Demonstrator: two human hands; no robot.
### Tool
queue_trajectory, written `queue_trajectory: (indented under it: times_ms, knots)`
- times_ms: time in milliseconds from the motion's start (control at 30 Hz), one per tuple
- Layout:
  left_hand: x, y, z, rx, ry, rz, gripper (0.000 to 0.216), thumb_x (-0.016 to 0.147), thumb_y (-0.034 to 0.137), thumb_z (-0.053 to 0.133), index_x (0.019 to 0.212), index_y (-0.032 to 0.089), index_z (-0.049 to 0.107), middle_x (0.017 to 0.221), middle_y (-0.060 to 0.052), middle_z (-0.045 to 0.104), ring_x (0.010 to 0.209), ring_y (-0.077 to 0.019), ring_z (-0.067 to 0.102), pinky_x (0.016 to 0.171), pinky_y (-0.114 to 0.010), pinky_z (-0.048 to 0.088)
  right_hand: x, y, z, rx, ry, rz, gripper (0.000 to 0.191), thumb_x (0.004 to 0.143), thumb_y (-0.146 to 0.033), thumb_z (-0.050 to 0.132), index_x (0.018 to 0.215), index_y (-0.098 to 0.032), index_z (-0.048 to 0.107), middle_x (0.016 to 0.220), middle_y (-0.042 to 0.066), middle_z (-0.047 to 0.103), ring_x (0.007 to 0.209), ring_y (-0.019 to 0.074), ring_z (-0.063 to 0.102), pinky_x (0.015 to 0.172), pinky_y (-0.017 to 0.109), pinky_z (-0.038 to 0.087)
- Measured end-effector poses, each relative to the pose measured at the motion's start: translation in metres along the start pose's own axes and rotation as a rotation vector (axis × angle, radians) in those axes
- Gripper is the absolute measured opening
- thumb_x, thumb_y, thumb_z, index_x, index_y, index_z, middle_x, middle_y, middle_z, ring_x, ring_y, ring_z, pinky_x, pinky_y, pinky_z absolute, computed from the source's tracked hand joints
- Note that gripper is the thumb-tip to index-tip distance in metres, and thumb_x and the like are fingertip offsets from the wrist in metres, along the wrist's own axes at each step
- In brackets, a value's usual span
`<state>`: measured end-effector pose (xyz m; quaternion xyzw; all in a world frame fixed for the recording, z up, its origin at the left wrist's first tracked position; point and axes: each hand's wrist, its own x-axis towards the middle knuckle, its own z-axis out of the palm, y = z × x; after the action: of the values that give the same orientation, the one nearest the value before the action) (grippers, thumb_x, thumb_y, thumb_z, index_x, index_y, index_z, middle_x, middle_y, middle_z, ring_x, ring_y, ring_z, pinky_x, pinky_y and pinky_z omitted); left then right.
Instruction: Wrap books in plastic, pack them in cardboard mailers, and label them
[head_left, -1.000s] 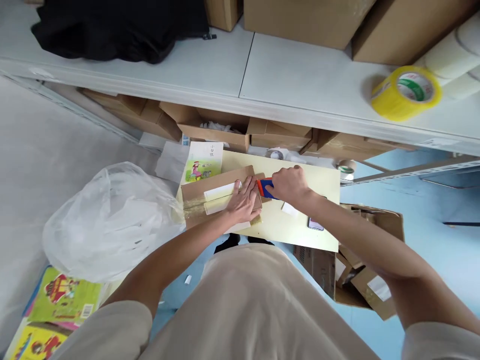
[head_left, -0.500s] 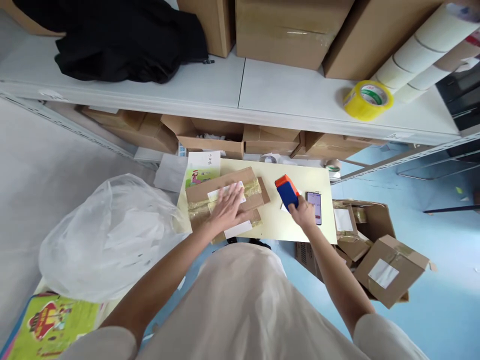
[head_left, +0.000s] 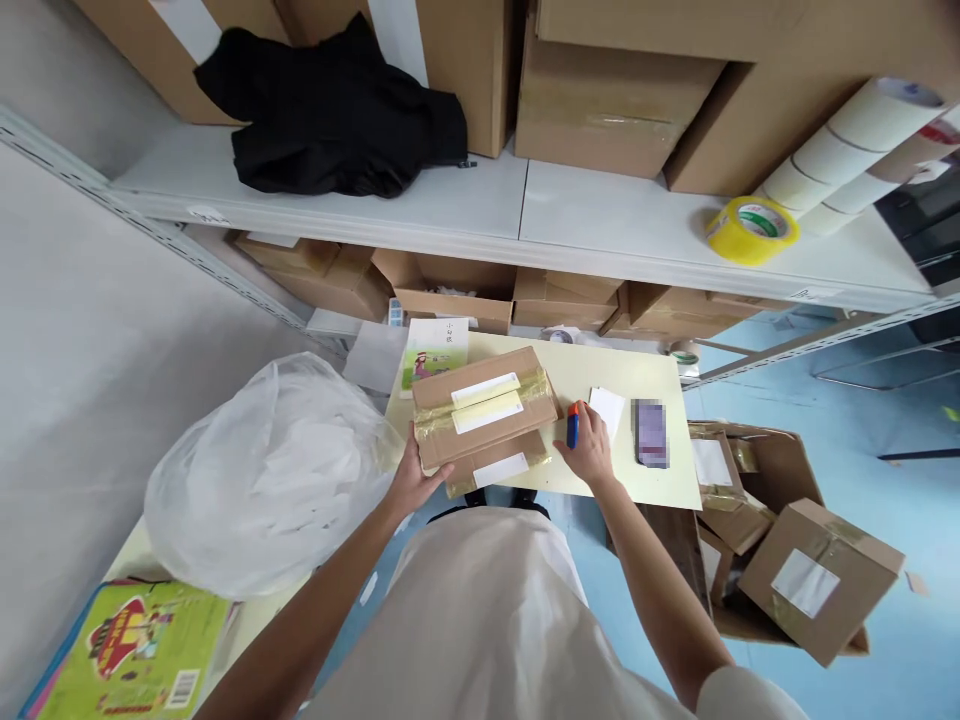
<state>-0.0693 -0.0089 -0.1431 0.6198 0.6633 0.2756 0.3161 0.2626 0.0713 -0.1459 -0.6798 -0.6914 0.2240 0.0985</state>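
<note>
My left hand [head_left: 414, 478] grips the near left corner of a taped cardboard box [head_left: 435, 440], its thumb along the front edge. White and pale yellow label strips [head_left: 487, 402] are on the box's top. A second cardboard box [head_left: 461, 480] with a white label lies partly beneath it. Just to the right of the boxes, my right hand [head_left: 587, 450] is closed around a small blue and orange handheld tool [head_left: 573, 428], low over the table; the hand hides part of it. White paper [head_left: 607, 408] lies beside its fingers.
A phone [head_left: 650, 433] and a green-and-white booklet [head_left: 435, 352] lie on the cream table [head_left: 660, 375]. To the left is a bulging clear plastic bag [head_left: 262, 480]. An open carton of parcels [head_left: 806, 455] stands right. A shelf [head_left: 600, 235] with yellow tape [head_left: 752, 230] spans the far side.
My left hand has moved from the top of the box to its left edge. The right hand has lowered the blue and orange tool towards the table beside the boxes. The view has shifted.
</note>
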Motion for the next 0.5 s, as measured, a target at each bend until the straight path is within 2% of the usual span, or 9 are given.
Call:
queue_trajectory:
  times_ms: [33, 100, 167, 233, 333, 433, 500]
  knots:
    - [0.0, -0.001, 0.001, -0.036, -0.008, -0.005, 0.1, 0.084, 0.047, 0.054, 0.147, 0.015, -0.017, 0.138, -0.022, 0.044, 0.127, -0.0306, 0.047, 0.098, -0.047, 0.044, 0.009, -0.01, -0.004, 0.084, -0.022, -0.063, 0.094, 0.07, -0.035, 0.067, 0.147, -0.018, 0.018, 0.148, 0.019, 0.032, 0.134, 0.0355, 0.034, 0.103, 0.051, 0.034]
    - [0.001, -0.002, 0.002, -0.085, -0.007, -0.014, 0.095, 0.084, 0.047, 0.052, 0.149, 0.014, -0.009, 0.133, -0.021, 0.048, 0.126, -0.0309, 0.048, 0.097, -0.047, 0.045, 0.024, -0.028, -0.009, 0.257, -0.123, -0.142, 0.098, 0.067, -0.035, 0.07, 0.148, -0.021, 0.018, 0.146, 0.015, 0.038, 0.131, 0.0311, 0.039, 0.102, 0.045, 0.038]
    - [0.005, -0.001, -0.002, -0.101, 0.023, -0.003, 0.088, 0.085, 0.048, 0.05, 0.149, 0.014, 0.002, 0.13, -0.021, 0.05, 0.125, -0.031, 0.048, 0.098, -0.047, 0.044, 0.034, -0.041, -0.014, 0.43, -0.22, -0.128, 0.095, 0.066, -0.035, 0.072, 0.147, -0.025, 0.023, 0.137, 0.011, 0.05, 0.123, 0.0279, 0.049, 0.097, 0.041, 0.044]
    - [0.013, 0.003, -0.011, -0.114, 0.07, 0.021, 0.079, 0.084, 0.052, 0.049, 0.147, 0.015, 0.016, 0.129, -0.02, 0.051, 0.124, -0.0308, 0.049, 0.099, -0.046, 0.043, 0.038, -0.049, -0.021, 0.608, -0.251, -0.107, 0.092, 0.065, -0.038, 0.073, 0.144, -0.028, 0.028, 0.129, 0.008, 0.057, 0.113, 0.0262, 0.057, 0.09, 0.04, 0.049]
    - [0.034, 0.017, -0.036, -0.205, 0.1, 0.056, 0.07, 0.085, 0.055, 0.048, 0.141, 0.017, 0.028, 0.132, -0.017, 0.05, 0.123, -0.0289, 0.049, 0.101, -0.044, 0.042, 0.035, -0.057, -0.039, 0.806, -0.175, -0.106, 0.086, 0.063, -0.044, 0.074, 0.138, -0.027, 0.037, 0.127, 0.008, 0.059, 0.104, 0.0244, 0.061, 0.082, 0.038, 0.053]
    - [0.062, 0.031, -0.06, -0.381, 0.121, 0.099, 0.074, 0.083, 0.06, 0.049, 0.137, 0.015, 0.027, 0.136, -0.018, 0.047, 0.124, -0.0278, 0.048, 0.101, -0.042, 0.042, 0.03, -0.068, -0.06, 0.869, -0.004, -0.038, 0.073, 0.064, -0.05, 0.073, 0.127, -0.024, 0.046, 0.126, 0.011, 0.059, 0.099, 0.0231, 0.062, 0.08, 0.037, 0.054]
    - [0.08, 0.037, -0.069, -0.488, 0.094, 0.1, 0.075, 0.081, 0.065, 0.047, 0.135, 0.015, 0.029, 0.135, -0.018, 0.048, 0.123, -0.0271, 0.05, 0.1, -0.041, 0.043, 0.027, -0.074, -0.073, 0.911, 0.072, 0.031, 0.06, 0.068, -0.052, 0.07, 0.116, -0.023, 0.051, 0.122, 0.011, 0.061, 0.097, 0.0223, 0.063, 0.08, 0.037, 0.054]
